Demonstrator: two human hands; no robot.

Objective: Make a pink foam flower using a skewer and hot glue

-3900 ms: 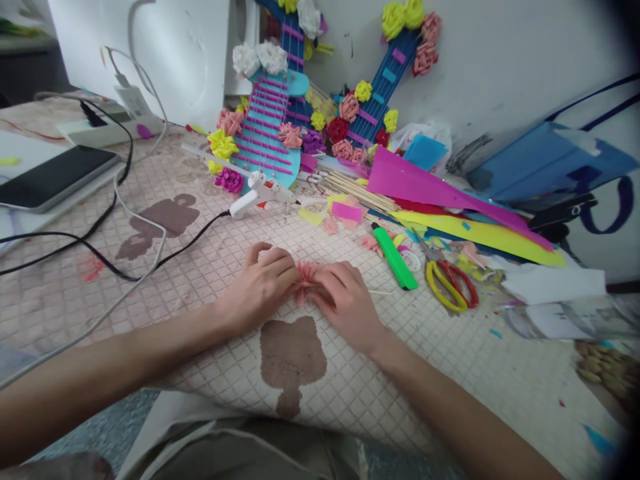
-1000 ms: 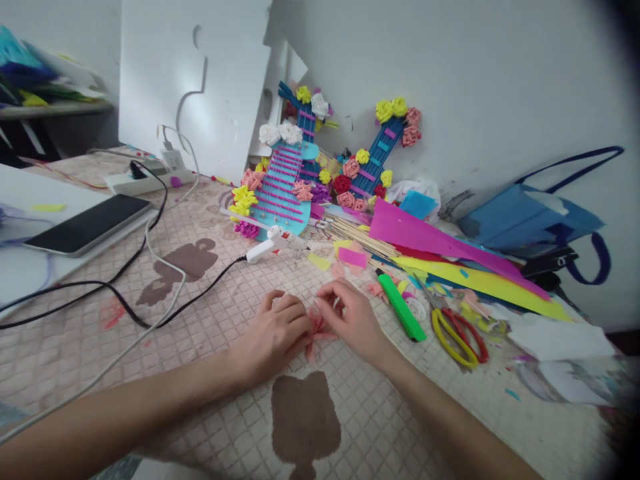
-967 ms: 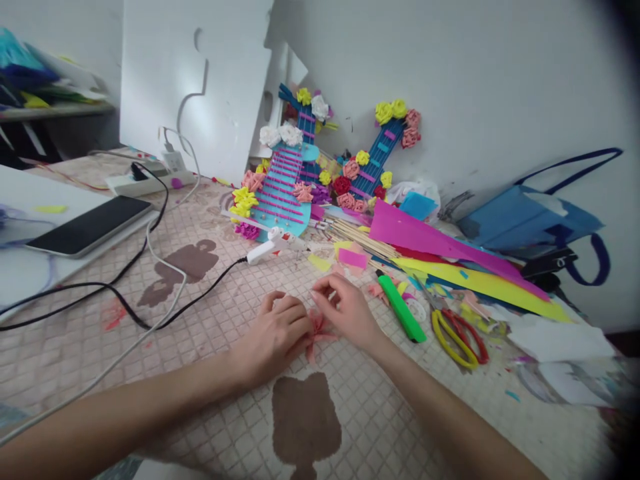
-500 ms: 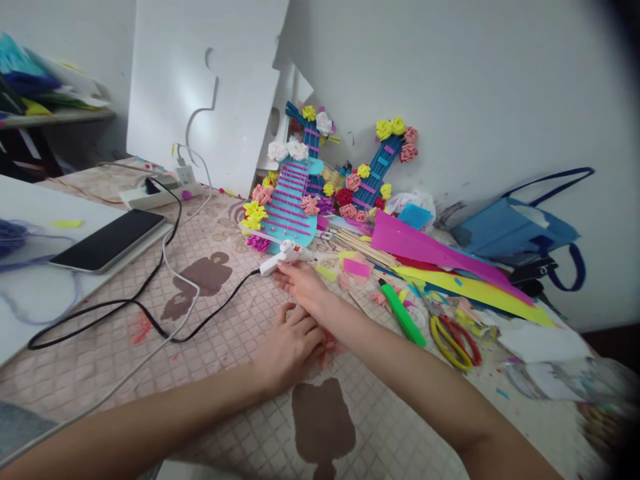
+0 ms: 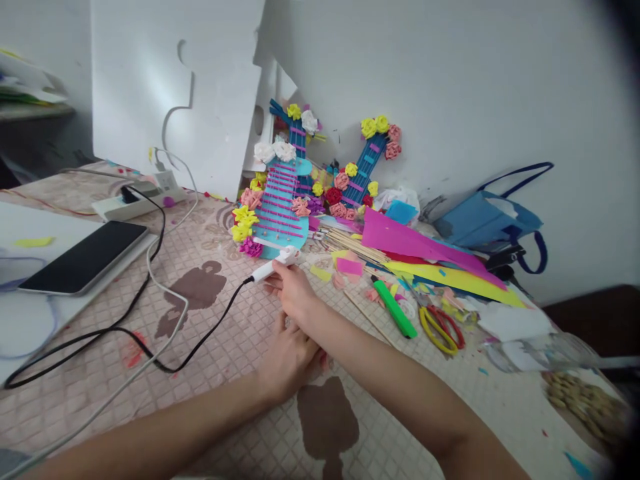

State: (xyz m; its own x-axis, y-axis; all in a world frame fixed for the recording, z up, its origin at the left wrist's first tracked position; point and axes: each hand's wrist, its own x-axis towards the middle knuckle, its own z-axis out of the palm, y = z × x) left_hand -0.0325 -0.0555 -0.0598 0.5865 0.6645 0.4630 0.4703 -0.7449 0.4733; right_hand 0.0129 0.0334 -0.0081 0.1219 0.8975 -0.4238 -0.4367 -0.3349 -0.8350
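My right hand (image 5: 295,288) is closed around a white hot glue gun (image 5: 265,269), thumb on top, just in front of a turquoise craft piece (image 5: 280,207) with pink strings and paper flowers. A black cord runs from the glue gun's left end. Below my right wrist, my left hand (image 5: 287,357) rests low over the table with its fingers curled. A bit of coral paper (image 5: 324,361) shows at its right side; most of it is hidden under the hand and the crossing right forearm.
A phone (image 5: 90,257) lies on a white board at left, near a power strip (image 5: 133,207) and loose cables. On the right are a green cutter (image 5: 395,308), scissors (image 5: 437,330), wooden sticks (image 5: 355,241), coloured sheets (image 5: 420,243) and a blue bag (image 5: 487,220).
My right hand has taken a fuller hold of the glue gun, its thumb now over the body. My left hand stays beneath the wrist. The view has shifted to the right.
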